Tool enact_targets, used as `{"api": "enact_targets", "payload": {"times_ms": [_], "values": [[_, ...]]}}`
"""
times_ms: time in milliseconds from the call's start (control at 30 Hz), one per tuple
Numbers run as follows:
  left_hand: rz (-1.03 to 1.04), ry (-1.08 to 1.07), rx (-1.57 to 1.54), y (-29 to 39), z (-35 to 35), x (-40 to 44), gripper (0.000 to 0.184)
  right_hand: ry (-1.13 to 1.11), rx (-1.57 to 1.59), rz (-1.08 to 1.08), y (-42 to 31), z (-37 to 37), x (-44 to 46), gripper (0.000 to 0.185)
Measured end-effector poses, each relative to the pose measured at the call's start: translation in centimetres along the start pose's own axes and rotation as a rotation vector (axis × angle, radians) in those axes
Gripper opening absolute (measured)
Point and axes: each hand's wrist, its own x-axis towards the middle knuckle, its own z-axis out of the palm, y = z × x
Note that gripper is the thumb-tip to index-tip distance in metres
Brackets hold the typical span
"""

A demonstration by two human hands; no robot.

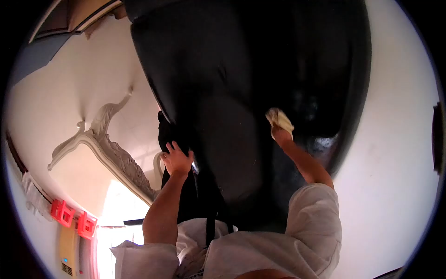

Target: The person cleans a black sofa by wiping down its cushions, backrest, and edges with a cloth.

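A large, glossy black padded surface (218,93), which looks like leather, fills the middle of the view. Against its right part, my right hand (281,134) is closed on a pale yellow cloth (279,119), with the arm stretched forward. My left hand (176,159) rests at the lower left edge of the black surface, with its fingers spread and nothing held. Dark material lies just under and beside that hand; its exact shape is lost in shadow.
To the left is a carved, cream-coloured curved frame (97,135) close to my left arm. Red plastic stools (62,212) and a yellowish upright unit (68,249) with a blue light are at the lower left. A pale wall (395,139) runs along the right.
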Motion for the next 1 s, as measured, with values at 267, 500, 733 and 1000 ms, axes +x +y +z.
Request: {"api": "enact_targets", "payload": {"times_ms": [267,500,733,1000], "values": [[0.088,0.116,0.136,0.9,0.3,-0.1,0.068,-0.188,0.269,-0.072,-8.0,7.4,-13.1,0.051],[0.174,0.115,0.194,2.6,-3.7,1.7,0.063,0.401,0.021,0.051,5.7,-10.6,0.7,0.039],[0.298,0.29,0.469,2.7,-2.2,2.2,0.066,1.048,0.859,0.703,13.9,-24.5,11.8,0.036],[0.438,0.51,0.679,1.0,1.7,1.1,0.071,0.864,0.218,0.819,2.0,-9.3,-8.2,0.042]]}}
